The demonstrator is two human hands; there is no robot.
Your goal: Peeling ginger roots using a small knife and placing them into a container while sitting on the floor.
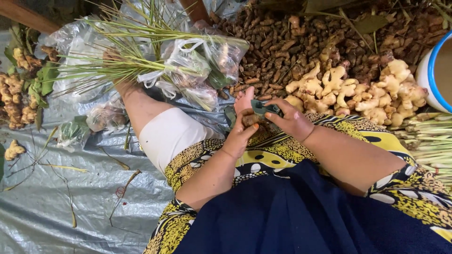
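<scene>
Grey plastic sheet (56, 207) covers the floor, head view; only bare stretch is at 7–8 o'clock, with stray stalks on it. Everything from 10 round to 3 o'clock is packed.

Left hand (240, 134) is curled around a small brown root piece (249, 120), just above the lap. Right hand (287, 120) pinches a dark green folded leaf (263, 109), touching the root, centre frame.

Counts: one pile of pale ginger (358, 89) at 2 o'clock, one heap of small dark roots (292, 44) at 12–1, running to the top edge. One blue-rimmed white bucket (431, 70) cut by the right edge at 3. Lemongrass bundle (117, 61) at 11 with clear bags (197, 70) bunched beside it, number unclear. Two small filled bags (89, 124) at 9. More ginger (14, 99) along the left edge. Second lemongrass stack (428, 141) at 3–4.
</scene>
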